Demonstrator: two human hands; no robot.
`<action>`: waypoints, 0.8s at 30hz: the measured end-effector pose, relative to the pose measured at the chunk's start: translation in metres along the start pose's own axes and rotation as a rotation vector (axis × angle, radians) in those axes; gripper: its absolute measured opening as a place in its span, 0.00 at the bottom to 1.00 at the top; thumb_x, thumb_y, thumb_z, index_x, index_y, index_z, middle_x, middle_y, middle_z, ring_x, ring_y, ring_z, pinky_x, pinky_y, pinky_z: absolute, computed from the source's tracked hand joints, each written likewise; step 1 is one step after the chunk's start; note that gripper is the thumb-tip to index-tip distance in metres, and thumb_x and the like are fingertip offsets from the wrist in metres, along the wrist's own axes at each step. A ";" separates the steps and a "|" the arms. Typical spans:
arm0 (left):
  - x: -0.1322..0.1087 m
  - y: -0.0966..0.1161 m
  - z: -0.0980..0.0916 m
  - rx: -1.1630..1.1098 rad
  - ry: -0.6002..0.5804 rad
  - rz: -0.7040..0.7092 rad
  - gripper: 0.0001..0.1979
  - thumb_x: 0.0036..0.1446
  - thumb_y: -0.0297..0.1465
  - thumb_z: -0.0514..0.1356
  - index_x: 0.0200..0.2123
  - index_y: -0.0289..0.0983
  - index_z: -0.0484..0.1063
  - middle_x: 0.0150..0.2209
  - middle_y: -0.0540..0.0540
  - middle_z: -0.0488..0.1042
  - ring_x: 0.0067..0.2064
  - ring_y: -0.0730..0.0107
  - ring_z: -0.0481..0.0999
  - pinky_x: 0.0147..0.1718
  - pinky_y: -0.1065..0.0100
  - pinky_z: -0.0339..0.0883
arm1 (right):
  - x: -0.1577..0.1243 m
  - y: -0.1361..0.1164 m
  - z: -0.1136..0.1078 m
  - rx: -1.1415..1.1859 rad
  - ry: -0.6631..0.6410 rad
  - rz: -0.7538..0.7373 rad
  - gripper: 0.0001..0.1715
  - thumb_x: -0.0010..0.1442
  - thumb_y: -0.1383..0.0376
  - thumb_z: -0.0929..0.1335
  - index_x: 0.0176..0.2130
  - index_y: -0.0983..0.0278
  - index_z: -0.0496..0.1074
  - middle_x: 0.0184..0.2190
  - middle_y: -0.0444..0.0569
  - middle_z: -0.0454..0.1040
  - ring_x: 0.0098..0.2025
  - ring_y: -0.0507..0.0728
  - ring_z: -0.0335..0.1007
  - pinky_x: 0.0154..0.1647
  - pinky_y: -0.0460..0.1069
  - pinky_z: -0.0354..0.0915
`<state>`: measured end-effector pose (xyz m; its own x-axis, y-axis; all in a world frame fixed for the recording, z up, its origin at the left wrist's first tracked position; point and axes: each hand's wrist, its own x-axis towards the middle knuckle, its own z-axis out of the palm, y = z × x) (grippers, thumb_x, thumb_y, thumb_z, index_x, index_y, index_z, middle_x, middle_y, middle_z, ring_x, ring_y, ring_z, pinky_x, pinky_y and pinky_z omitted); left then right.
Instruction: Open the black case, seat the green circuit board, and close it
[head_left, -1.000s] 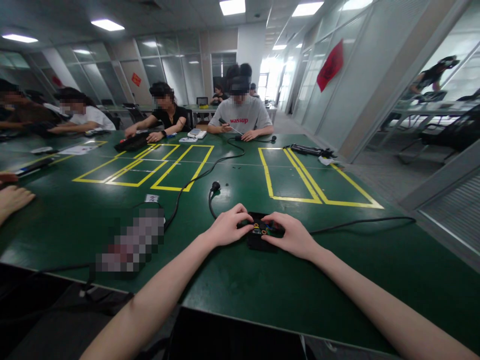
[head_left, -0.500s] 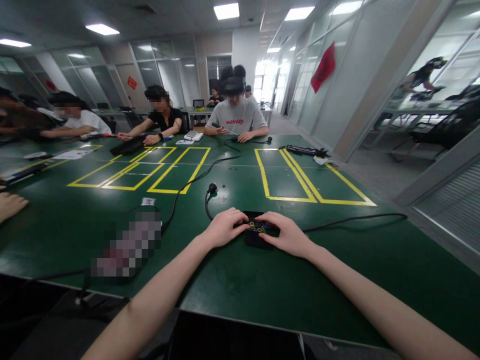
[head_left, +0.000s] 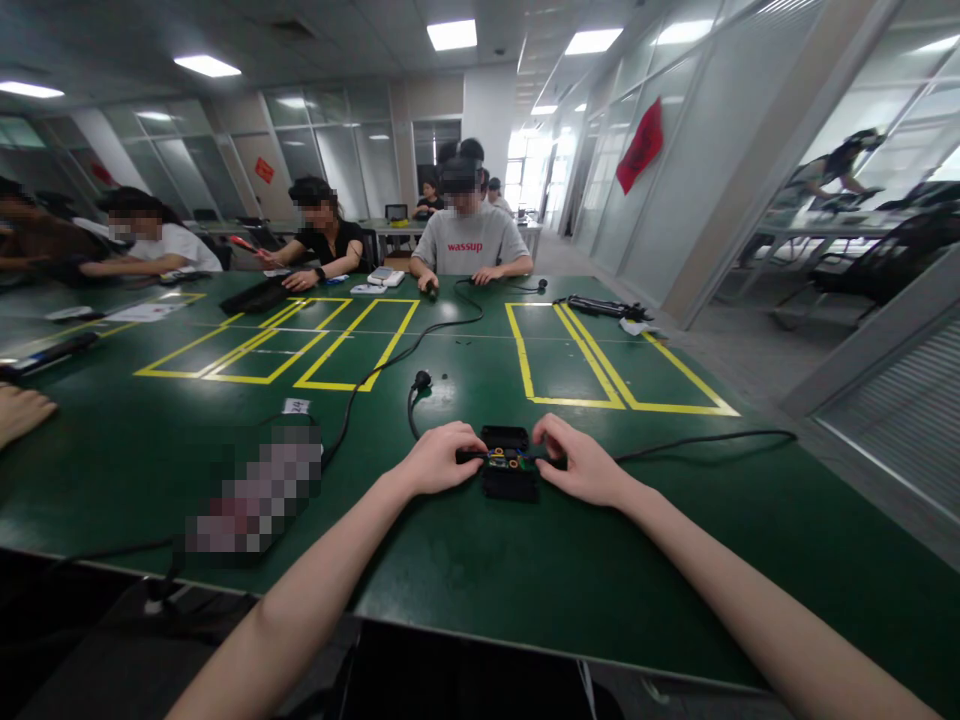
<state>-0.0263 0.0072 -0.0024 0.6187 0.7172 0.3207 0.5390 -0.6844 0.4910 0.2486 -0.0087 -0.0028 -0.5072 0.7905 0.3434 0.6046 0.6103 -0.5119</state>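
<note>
A small black open box [head_left: 509, 480] with coloured wires and yellow rings inside lies on the green table [head_left: 525, 570] in front of me. My left hand [head_left: 441, 458] grips its left end, fingers curled against the black cable that enters there. My right hand [head_left: 579, 464] pinches the right end, where another black cable [head_left: 705, 440] leaves toward the right.
A black cord with a plug [head_left: 420, 381] lies just behind the box. Yellow tape rectangles [head_left: 570, 360] mark the table's middle. Several people sit at the far side and left with tools. A blurred object [head_left: 259, 492] lies left of my arm.
My hands have drawn apart from over the box to its two ends, uncovering its inside. The view has shifted slightly.
</note>
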 end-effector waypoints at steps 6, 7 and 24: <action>0.001 0.000 -0.004 -0.003 -0.036 0.026 0.08 0.63 0.29 0.62 0.43 0.39 0.82 0.40 0.45 0.81 0.44 0.63 0.78 0.46 0.66 0.70 | 0.002 0.013 -0.005 -0.048 -0.100 -0.045 0.06 0.65 0.63 0.67 0.34 0.61 0.71 0.30 0.46 0.72 0.33 0.56 0.69 0.35 0.50 0.64; 0.000 -0.001 -0.004 0.000 -0.035 0.023 0.09 0.64 0.29 0.62 0.44 0.39 0.82 0.41 0.45 0.81 0.44 0.63 0.78 0.47 0.66 0.70 | 0.003 0.014 -0.005 -0.048 -0.103 -0.046 0.08 0.66 0.62 0.66 0.35 0.61 0.72 0.31 0.46 0.73 0.34 0.56 0.70 0.36 0.50 0.64; 0.002 0.011 -0.007 -0.261 0.019 -0.142 0.10 0.60 0.30 0.60 0.36 0.34 0.83 0.32 0.45 0.83 0.33 0.68 0.79 0.35 0.70 0.71 | 0.002 0.001 -0.007 0.061 -0.086 0.040 0.21 0.72 0.53 0.59 0.34 0.61 0.71 0.27 0.45 0.74 0.28 0.56 0.70 0.32 0.50 0.62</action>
<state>-0.0229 0.0024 0.0090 0.5358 0.8072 0.2478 0.4524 -0.5223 0.7229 0.2524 -0.0059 0.0031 -0.5361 0.8049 0.2545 0.5880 0.5723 -0.5715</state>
